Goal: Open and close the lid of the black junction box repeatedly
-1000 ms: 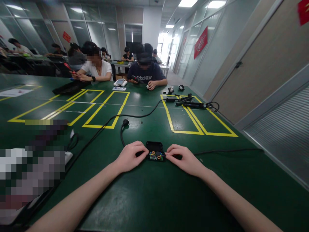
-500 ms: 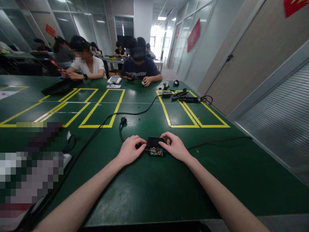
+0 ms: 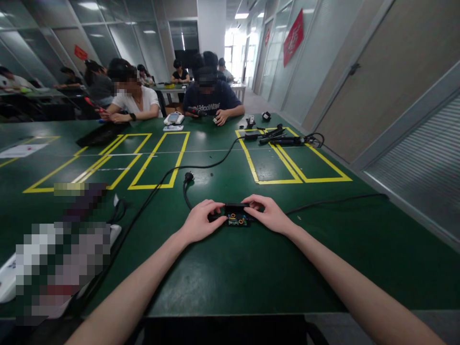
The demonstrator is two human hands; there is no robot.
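Observation:
In front of me lies an opened black power adapter, its circuit board [image 3: 237,221] with small yellow coils exposed. A black cover [image 3: 236,208] stands tilted up along the board's far side. My left hand [image 3: 201,221] pinches the cover's left end, its thumb close to the board. At the right end, my right hand [image 3: 268,213] grips the same cover between thumb and fingers. Cords run out on both sides: one bends up on the left to a black plug [image 3: 189,177], while a thin cable [image 3: 334,201] stretches to the right.
Black tools and cables [image 3: 287,139] lie at the far right among yellow tape rectangles [image 3: 158,186]. A long cord [image 3: 201,166] crosses the green table [image 3: 201,282]. Blurred-out items and a white case [image 3: 10,273] are at left. Two people sit across the table.
The cover has tipped from lying open behind the board to standing steeper over its far edge. Both hands have moved with it, and the whole view has shifted slightly.

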